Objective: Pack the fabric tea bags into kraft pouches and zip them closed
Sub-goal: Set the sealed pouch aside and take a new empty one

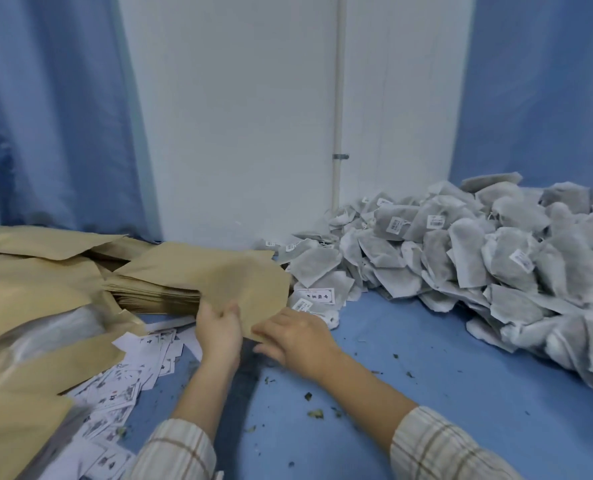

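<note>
Both hands are on one kraft pouch (250, 289) lifted off the stack of flat pouches (156, 292): the left hand (219, 327) grasps its lower edge, thumb on top, and the right hand (295, 337) pinches its near corner. This looks like the step of taking and opening a fresh pouch; next its mouth must be spread. Nothing shows inside it. The tea bags (461, 258) lie heaped on the blue worktop (426, 393) to the right, unpacked.
</note>
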The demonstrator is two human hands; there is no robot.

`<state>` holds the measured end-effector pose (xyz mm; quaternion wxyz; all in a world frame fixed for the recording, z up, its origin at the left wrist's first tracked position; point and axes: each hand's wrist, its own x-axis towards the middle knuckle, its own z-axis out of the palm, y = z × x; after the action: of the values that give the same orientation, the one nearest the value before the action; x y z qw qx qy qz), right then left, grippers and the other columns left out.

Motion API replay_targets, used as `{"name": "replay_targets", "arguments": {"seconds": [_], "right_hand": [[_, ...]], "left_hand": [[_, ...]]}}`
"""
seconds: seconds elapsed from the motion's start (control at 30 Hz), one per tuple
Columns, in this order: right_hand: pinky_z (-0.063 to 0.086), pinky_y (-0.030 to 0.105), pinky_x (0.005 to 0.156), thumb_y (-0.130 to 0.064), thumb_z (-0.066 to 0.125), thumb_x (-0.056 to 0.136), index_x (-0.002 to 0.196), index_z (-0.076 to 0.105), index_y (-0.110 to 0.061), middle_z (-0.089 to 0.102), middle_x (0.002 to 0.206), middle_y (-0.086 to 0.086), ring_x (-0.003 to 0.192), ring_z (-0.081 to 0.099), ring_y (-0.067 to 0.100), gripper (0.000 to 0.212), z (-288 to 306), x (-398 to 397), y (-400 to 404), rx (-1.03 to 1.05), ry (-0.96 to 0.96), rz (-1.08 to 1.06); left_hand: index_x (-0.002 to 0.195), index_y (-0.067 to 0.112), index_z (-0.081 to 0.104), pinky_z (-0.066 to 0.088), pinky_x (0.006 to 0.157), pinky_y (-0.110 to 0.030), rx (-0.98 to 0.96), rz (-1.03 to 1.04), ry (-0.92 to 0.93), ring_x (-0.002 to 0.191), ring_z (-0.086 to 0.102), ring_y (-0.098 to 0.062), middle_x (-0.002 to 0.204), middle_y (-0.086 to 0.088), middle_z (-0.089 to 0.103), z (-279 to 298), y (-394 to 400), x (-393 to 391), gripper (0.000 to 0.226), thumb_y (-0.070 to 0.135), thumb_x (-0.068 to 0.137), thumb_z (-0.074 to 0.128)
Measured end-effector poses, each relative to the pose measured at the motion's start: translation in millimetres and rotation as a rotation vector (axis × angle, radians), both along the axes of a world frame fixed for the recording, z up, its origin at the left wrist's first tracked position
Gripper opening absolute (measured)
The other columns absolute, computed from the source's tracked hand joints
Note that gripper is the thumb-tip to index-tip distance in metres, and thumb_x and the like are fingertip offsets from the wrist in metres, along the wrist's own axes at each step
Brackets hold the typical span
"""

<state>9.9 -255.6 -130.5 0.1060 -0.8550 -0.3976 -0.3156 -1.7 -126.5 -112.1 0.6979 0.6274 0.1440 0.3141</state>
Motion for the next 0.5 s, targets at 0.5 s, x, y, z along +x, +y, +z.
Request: {"name": "replay_targets", "arguments": {"seconds": [0.5], "right_hand": [[0.052,0.027,0.048,-0.057,0.044,0.09,0.096,0.066,-0.01,0.07,0.083,0.009,0.065,0.067,0.021,0.053,43,-45,-56,1.597,1.444,0.147]], "left_hand": [[0.132,0.042,0.049,0.021,0.106,-0.039,1.543,0.096,0.261,0.133,0.034,-0.029,0.147,-0.012,0.037,-13,63,-75,0.066,-0.005,0.085,0.048]]}}
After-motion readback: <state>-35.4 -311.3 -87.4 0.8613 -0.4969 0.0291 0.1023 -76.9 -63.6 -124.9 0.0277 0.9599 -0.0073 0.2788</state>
